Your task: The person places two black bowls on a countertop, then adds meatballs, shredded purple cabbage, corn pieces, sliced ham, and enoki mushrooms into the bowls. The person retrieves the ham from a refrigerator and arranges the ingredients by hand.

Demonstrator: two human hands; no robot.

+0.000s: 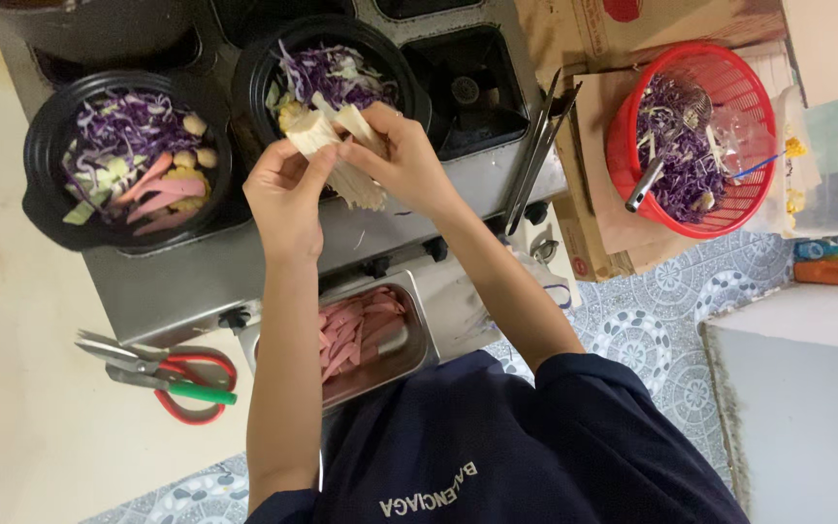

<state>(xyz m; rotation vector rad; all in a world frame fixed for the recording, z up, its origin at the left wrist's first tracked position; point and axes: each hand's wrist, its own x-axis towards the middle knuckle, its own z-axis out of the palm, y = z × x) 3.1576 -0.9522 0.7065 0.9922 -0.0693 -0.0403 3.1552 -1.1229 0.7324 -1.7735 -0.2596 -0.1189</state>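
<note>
Pale bundle: a cream-white clump of thin mushroom stalks (334, 146), held between both my hands above the steel table (186, 281), just in front of the nearer black bowl.
Left grip: my left hand (286, 194) is closed on the clump's lower left side, fingers curled round the stalks.
Right grip: my right hand (402, 160) pinches the upper part from the other side, thumb and fingers shut on a few strands.
Handling: I judge it light, soft and easily torn; the strands would split apart along their length, so the firm root end is the best place to hold, with only a gentle squeeze.
Nearest bowl: a round black bowl (254, 73) with shredded purple cabbage, right behind my fingers.
Second bowl: another black bowl (41, 155) to the left, holding purple cabbage, pink sausage strips and small pale balls.
Below: a steel tray of pink sausage strips (366, 330), between my forearms.
Left edge: scissors with red and green handles (162, 378) lying flat.
Right: a red plastic colander (695, 136) of cabbage with a metal utensil in it, well apart from my hands.
</note>
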